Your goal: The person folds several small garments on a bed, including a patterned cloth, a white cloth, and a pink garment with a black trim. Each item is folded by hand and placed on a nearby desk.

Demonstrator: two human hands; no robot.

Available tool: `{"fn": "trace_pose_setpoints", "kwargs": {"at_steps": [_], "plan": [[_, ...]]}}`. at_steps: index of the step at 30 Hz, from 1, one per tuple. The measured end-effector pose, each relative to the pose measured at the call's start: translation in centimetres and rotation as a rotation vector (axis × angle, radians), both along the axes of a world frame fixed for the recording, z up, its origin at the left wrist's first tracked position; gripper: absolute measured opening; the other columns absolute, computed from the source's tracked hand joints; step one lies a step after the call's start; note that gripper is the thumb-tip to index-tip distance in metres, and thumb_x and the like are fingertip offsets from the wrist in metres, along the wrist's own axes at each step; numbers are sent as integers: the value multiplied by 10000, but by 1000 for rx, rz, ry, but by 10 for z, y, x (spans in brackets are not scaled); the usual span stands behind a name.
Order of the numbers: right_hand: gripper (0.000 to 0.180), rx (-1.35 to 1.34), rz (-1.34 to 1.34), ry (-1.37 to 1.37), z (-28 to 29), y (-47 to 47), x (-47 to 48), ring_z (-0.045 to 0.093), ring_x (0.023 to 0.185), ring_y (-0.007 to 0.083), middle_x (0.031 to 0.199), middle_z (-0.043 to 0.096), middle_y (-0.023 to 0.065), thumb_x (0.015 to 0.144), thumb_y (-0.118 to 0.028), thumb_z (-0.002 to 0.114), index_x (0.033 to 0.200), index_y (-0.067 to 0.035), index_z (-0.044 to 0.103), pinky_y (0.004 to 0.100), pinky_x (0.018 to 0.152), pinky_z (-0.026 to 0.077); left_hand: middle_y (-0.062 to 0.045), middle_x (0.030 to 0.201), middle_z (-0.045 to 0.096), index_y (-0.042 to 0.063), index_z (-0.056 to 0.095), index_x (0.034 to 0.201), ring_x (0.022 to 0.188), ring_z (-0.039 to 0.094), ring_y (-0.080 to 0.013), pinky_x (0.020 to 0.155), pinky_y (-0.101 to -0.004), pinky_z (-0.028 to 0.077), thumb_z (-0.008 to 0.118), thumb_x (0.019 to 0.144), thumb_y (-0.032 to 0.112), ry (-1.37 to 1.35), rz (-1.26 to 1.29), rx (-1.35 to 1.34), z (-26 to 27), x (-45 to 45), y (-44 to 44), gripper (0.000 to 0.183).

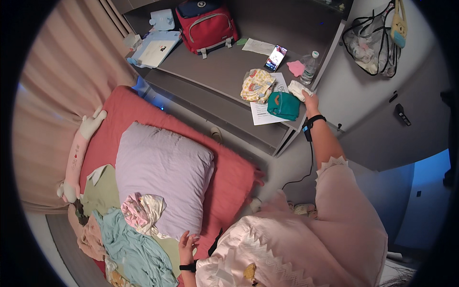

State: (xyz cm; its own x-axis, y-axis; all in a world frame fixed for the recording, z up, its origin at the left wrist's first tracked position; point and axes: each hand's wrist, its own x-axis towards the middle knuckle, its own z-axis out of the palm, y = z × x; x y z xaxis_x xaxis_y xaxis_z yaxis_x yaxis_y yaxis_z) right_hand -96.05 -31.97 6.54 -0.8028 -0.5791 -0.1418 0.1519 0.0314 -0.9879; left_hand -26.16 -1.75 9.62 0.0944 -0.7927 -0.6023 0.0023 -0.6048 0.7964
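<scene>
At the desk's right end, my right hand [311,102] grips a small rolled white cloth [298,90]. A folded teal garment [284,106] lies just left of that hand, partly over printed sheets of paper [259,117]. Behind it sits a folded yellow-and-white patterned cloth [256,86]. My left hand [187,244] is low over the bed, empty, its fingers loosely apart. It is beside the near corner of a folded lavender quilt [161,172]; whether they touch is hard to tell. Bunched pink and white printed clothes [141,211] rest on the quilt.
On the desk [211,70] are a red-and-navy backpack [208,30], a lit phone [276,58], a pink star-shaped item [296,68] and a water bottle [309,69]. A cable [311,161] hangs from my right wristband. Slippers [304,208] lie on the floor.
</scene>
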Motion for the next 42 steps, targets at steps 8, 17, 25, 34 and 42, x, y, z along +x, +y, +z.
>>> {"fn": "trace_pose_setpoints", "kwargs": {"at_steps": [8,17,25,34,42], "plan": [[568,289,-199,169,-14,-42,-7,591,1015,320,1129,599,216,757,-295,722,1130,91,538,380,851,450,-116,1014,643,43,395,1298,850,656,-222,656,-309,537,520,929,149,-9,193,134,-11,19,55,403],[556,176,-14,194,-38,-74,-17,588,1041,320,1123,603,224,759,-333,722,1105,74,569,371,856,453,-100,1019,634,99,414,1290,870,647,-244,629,-351,523,527,938,208,-71,227,235,-24,23,88,385],[534,636,432,664,-74,-74,-29,485,1147,404,1225,542,220,918,-469,405,1247,-64,521,437,997,350,-114,1025,640,68,443,1267,873,649,-208,671,-326,541,539,932,196,-66,246,231,-15,16,82,371],[243,5,124,763,-38,-1,18,575,947,311,967,626,168,932,-186,478,1006,-5,623,364,862,437,-99,998,638,77,453,1256,856,648,-209,660,-317,537,508,938,182,-38,290,164,-23,25,62,339],[228,-92,381,348,-46,135,163,576,847,128,888,643,70,957,-156,470,900,15,609,273,808,446,-82,1126,574,144,359,1349,917,618,-249,714,-369,504,536,916,212,-37,379,14,-46,88,37,472]]}}
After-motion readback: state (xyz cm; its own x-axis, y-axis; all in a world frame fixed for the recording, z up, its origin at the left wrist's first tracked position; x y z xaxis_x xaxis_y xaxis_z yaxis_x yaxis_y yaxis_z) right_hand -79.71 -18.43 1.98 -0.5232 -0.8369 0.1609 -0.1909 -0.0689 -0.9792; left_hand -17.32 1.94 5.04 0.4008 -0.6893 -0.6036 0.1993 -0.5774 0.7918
